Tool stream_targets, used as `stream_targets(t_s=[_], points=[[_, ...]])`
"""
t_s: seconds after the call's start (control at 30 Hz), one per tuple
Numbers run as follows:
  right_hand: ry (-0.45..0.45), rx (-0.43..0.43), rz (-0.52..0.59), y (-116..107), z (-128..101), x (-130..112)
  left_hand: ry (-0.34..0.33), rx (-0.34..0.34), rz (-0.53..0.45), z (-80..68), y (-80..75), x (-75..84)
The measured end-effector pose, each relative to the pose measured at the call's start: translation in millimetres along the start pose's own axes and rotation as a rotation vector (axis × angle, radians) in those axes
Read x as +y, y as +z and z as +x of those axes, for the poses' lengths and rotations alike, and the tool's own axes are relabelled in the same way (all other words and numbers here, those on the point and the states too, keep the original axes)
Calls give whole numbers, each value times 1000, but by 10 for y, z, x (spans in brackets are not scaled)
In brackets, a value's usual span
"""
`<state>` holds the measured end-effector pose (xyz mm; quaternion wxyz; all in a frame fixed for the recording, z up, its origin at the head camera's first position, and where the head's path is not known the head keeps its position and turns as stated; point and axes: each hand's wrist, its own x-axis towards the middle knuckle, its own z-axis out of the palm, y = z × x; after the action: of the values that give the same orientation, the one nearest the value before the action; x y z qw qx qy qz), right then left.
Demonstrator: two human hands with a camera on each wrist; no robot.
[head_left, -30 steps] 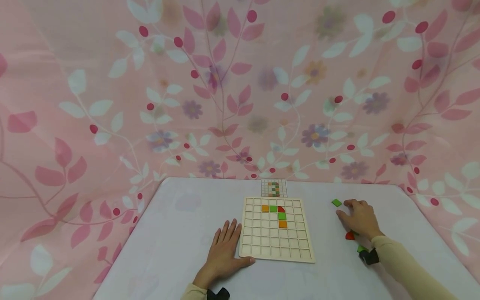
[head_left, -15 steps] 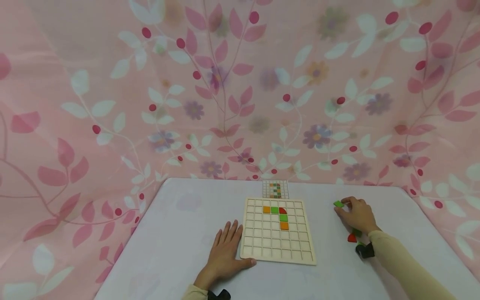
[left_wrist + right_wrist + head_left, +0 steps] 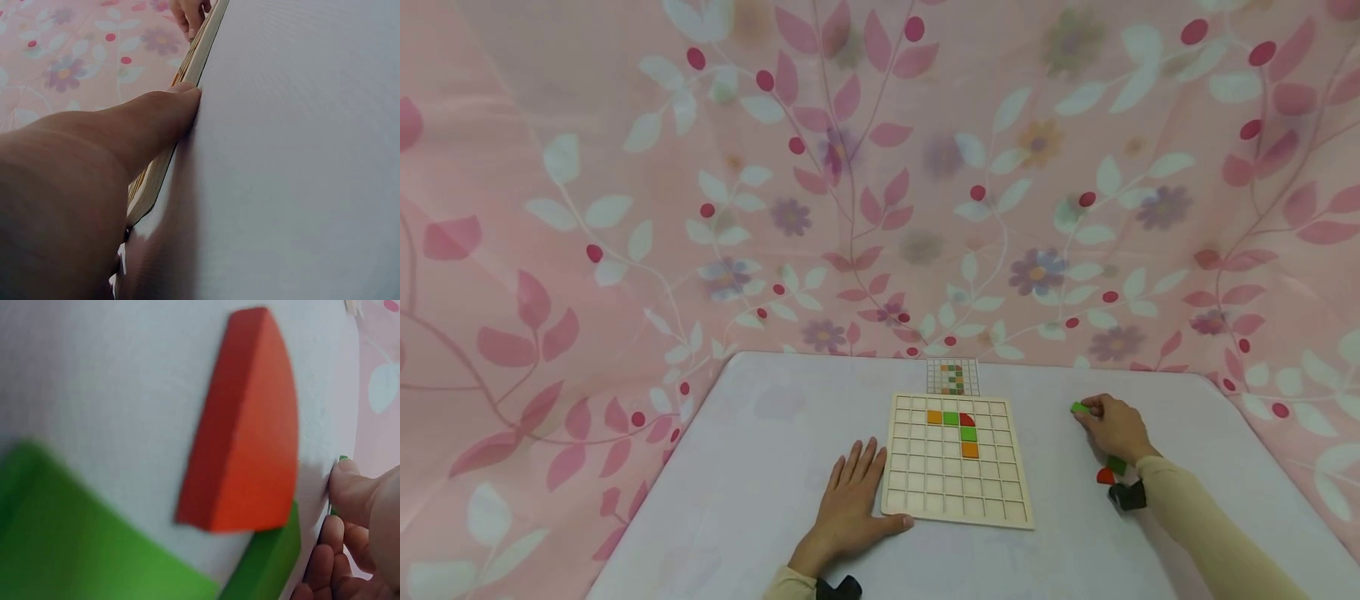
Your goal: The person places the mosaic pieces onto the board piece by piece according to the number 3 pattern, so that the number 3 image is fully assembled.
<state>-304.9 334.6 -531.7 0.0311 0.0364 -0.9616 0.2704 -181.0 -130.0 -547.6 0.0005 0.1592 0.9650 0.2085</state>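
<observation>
My left hand lies flat on the table with straight fingers along the left side of a pale wooden grid board. In the left wrist view, its thumb rests against the board's near edge. Over to the right, my right hand pinches a green square tile between thumb and fingers; the hand hides part of it. Behind that hand, near the wrist, are a red quarter-round tile and a green tile. The right wrist view shows another green tile close up.
Set in the grid are an orange tile, a green tile, a red quarter-round, then green and orange tiles below it. A printed pattern card lies behind the board. A floral curtain hangs behind the table.
My right hand has closed its thumb and fingers on the green tile, which lay apart from it a second ago. The left hand stays in place at the board.
</observation>
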Motion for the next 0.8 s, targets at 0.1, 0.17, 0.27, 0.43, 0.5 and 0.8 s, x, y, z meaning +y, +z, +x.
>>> stream_targets(t_s=[0.1, 0.17, 0.27, 0.43, 0.5, 0.8], points=[[24, -31, 44, -20, -8, 17, -1, 3, -4, 7, 0, -11], [40, -45, 66, -31, -13, 32, -2, 1, -3, 9, 5, -16], [51, -52, 86, -44, -31, 40, -2, -3, -4, 8, 8, -11], [58, -41, 97, -61, -55, 28, -6, -6, -10, 4, 14, -2], [63, -32, 95, -60, -63, 15, -6, -6, -15, 1, 9, 2], [63, -21, 94, -28, -99, -73, -6, -2, -20, -6, 3, -5]])
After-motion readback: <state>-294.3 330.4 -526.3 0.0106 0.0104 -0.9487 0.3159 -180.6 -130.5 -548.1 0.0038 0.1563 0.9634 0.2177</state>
